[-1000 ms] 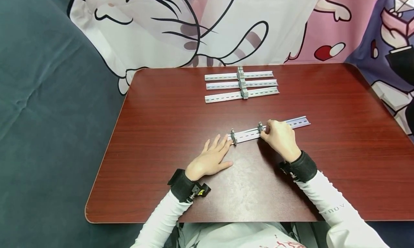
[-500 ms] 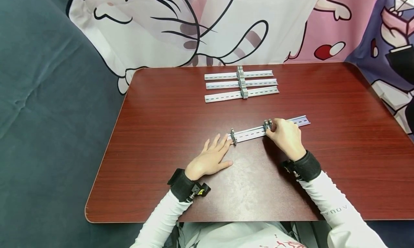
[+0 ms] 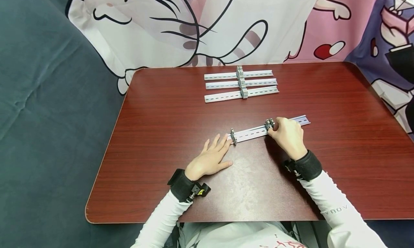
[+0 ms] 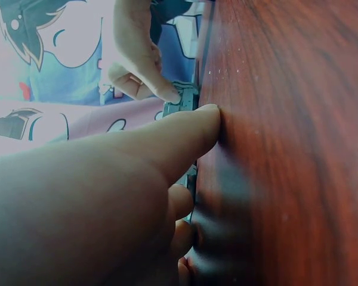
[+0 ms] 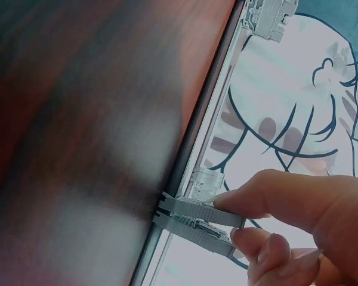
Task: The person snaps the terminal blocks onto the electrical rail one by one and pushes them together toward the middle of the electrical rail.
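A slotted metal DIN rail lies slightly slanted on the table. My left hand is spread flat with straight fingers, its fingertips at the rail's left end beside a grey clip standing on the rail. With thumb and index finger, my right hand pinches grey DIN-rail clips farther right along it. In the right wrist view, two ribbed grey clips sit close together on the rail at my fingertips. The left wrist view shows my left thumb near the table, hiding part of the rail.
Three similar rails lie side by side at the table's back, with a row of grey blocks across their middles. A printed cloth hangs behind the table. Dark green fabric is at the left.
My right hand has moved a little to the right along the rail, and the clips at its fingertips now stand farther right. The left hand has stayed in place.
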### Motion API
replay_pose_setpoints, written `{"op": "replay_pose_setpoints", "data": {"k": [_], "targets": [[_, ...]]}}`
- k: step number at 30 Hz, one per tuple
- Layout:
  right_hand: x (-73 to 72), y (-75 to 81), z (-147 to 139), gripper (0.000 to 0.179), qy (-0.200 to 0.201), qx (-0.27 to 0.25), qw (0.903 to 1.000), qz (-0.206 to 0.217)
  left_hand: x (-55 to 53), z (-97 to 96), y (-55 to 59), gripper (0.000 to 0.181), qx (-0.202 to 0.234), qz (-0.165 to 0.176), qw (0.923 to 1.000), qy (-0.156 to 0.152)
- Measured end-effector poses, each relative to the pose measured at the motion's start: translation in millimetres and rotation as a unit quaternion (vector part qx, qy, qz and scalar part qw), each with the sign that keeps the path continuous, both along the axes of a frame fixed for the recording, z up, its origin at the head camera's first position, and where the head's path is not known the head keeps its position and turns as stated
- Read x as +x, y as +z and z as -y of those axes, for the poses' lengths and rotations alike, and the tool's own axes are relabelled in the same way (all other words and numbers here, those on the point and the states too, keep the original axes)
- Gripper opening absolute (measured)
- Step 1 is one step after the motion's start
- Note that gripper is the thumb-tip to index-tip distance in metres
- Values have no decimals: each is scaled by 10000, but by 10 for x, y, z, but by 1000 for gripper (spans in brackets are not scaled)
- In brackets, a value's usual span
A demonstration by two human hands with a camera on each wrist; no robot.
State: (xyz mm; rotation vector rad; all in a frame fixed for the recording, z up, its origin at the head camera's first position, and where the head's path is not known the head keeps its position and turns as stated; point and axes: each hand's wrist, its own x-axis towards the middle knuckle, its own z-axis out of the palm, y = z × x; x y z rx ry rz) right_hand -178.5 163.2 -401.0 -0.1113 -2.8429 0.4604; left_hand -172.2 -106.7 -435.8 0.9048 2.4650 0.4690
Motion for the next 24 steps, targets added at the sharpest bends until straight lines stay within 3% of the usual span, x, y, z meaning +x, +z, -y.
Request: {"op": "replay_pose_setpoints", "data": {"k": [24], "targets": [[8,-10,-7,20,-139,-20,9998,-154,1,-1,20,75,11,94,10000,-5]]}}
